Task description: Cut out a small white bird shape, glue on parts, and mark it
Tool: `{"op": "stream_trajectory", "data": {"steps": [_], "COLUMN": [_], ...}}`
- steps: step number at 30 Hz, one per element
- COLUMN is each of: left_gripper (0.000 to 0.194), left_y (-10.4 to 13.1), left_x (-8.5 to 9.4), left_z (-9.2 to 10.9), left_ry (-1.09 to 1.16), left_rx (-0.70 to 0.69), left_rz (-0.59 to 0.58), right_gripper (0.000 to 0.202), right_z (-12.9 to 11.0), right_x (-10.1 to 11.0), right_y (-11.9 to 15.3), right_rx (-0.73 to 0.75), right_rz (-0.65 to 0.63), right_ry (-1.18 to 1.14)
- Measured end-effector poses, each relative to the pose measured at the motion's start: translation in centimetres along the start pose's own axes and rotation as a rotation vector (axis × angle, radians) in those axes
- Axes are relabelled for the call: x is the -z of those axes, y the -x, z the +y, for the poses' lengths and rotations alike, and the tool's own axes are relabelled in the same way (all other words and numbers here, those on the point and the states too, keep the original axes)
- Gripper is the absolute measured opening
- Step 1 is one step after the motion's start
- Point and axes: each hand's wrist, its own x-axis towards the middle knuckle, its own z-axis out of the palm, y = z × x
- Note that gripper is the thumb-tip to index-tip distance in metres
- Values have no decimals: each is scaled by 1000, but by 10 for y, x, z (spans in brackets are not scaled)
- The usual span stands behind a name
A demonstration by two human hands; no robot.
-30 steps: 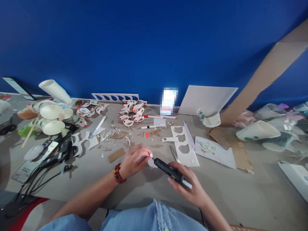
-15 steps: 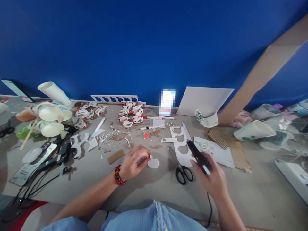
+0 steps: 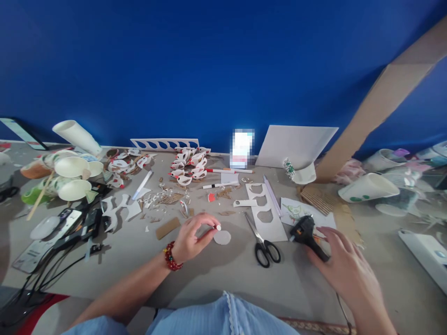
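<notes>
My left hand [image 3: 194,236] pinches a small white disc [image 3: 219,227] between thumb and fingertip, above a white paper circle [image 3: 222,237] on the table [image 3: 223,272]. My right hand [image 3: 345,265] is spread loosely about the black glue gun [image 3: 304,229], right of the scissors [image 3: 267,253]; I cannot tell whether they touch. Its body slants from near left to far right, handle pointing toward me and rightward.

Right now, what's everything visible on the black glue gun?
The glue gun is black, plastic-looking and bulky, with a pale stub at one end and a handle slanting toward the right grip. It's right of the scissors, its top overlapping the drawing sheet in view. Whether that grip touches it is unclear.
</notes>
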Motion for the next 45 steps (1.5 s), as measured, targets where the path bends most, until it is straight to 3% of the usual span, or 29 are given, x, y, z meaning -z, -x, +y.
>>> {"op": "stream_trajectory", "data": {"steps": [4,6,8,12,22,29,32,36,38,41,45], "left_gripper": [12,12,13,15,16,14,13,28,33,37,42], "left_y": [2,4,5,5,4,5,3,-2,-3,-1,4], "left_x": [-1,-3,-5,-8,-9,-12,-8,2,4,-1,-14], "left_z": [0,-1,-1,0,0,0,1,0,-2,-4,-7], "left_ry": [65,124,200,373,486,476,371,35,-117,-265,-339], "left_rx": [102,151,184,211,261,299,282,122,14,-105,-124], "left_rz": [15,22,31,20,-20,-16,-38,-116,-185,-273,-319], "right_gripper": [11,3,11,20,17,13,9,6,5,6,6], "right_z": [-61,-98,-130,-165,-170,-172,-170,-161,-156,-152,-154], "right_x": [15,15,11,4,-13,-15,-16,-24,-30,-38,-42], "right_y": [-10,-14,-18,-25,-29,-28,-28,-30,-31,-32,-31], "right_rx": [124,281,374,543,638,612,477,158,83,72,70], "right_rz": [179,65,-67,-146,8,-14,-128,-494,-628,-699,-707], "right_ry": [-431,-640,-778,-861,-863,-888,-945,-979,-971,-912,-806]}}
